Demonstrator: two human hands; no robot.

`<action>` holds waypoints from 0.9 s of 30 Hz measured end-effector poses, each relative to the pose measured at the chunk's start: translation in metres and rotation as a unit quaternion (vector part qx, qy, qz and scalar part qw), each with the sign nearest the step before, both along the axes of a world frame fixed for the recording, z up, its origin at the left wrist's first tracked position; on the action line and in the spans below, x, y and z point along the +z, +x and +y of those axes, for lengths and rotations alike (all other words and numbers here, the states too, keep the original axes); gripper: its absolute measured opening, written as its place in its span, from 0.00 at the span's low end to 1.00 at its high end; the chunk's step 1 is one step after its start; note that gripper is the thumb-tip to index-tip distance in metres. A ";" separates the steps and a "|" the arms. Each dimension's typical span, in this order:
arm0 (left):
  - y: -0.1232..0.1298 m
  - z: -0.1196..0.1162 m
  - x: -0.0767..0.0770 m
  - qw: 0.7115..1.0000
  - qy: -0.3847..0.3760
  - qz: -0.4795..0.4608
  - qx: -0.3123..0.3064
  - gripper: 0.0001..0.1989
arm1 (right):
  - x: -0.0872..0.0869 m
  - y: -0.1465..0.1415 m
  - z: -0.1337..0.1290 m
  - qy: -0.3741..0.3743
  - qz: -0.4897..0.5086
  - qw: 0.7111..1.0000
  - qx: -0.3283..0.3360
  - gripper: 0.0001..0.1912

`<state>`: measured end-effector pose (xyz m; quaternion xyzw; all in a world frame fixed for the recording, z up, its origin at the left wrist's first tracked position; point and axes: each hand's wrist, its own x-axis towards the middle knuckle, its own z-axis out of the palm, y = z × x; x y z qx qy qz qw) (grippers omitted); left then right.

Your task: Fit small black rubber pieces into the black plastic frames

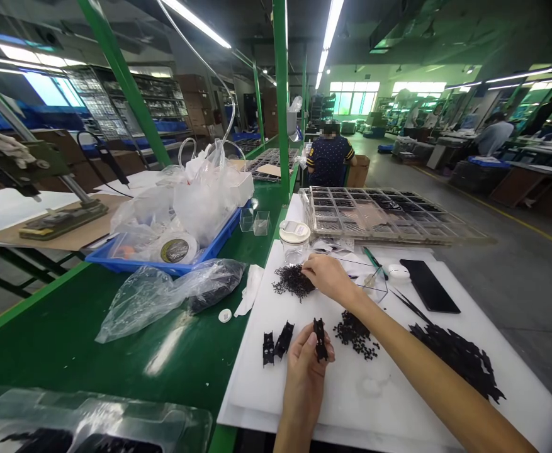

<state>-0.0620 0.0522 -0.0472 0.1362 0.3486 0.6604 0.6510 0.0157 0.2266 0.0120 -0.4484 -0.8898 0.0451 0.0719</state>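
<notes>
My left hand [306, 358] holds a small black plastic part [320, 340] upright between thumb and fingers, above the white board [346, 396]. Two similar black parts [276, 343] lie on the board just to its left. My right hand [327, 275] reaches over to a pile of tiny thin black pieces [291, 281], with its fingertips pinched at the pile's right edge. What those fingertips grip, if anything, is too small to see. Beneath my right forearm lies a heap of small round black pieces [355, 333]. A larger pile of flat black parts [459, 358] spreads at the right.
Behind the piles stand a lidded jar [294, 242] and a clear compartment tray [427, 234]. Tweezers [412, 305], a black phone [429, 286] and a white case [398, 272] lie right. A blue tray [148, 267] with plastic bags sits left. A person [330, 157] sits beyond.
</notes>
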 end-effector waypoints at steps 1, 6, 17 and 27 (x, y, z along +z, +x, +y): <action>0.000 0.000 0.000 1.000 0.000 0.000 0.000 0.16 | -0.001 0.002 0.000 -0.002 0.010 1.000 -0.001 0.13; 0.000 0.000 0.001 1.000 0.001 0.001 -0.003 0.16 | -0.005 0.007 0.002 -0.012 0.064 0.998 -0.006 0.12; 0.000 0.002 -0.001 1.000 0.001 -0.004 0.011 0.15 | 0.002 0.019 -0.008 -0.057 0.229 0.972 0.019 0.11; -0.010 0.009 -0.016 0.997 0.023 -0.056 0.050 0.12 | -0.046 0.050 -0.052 -0.076 0.210 0.968 0.112 0.06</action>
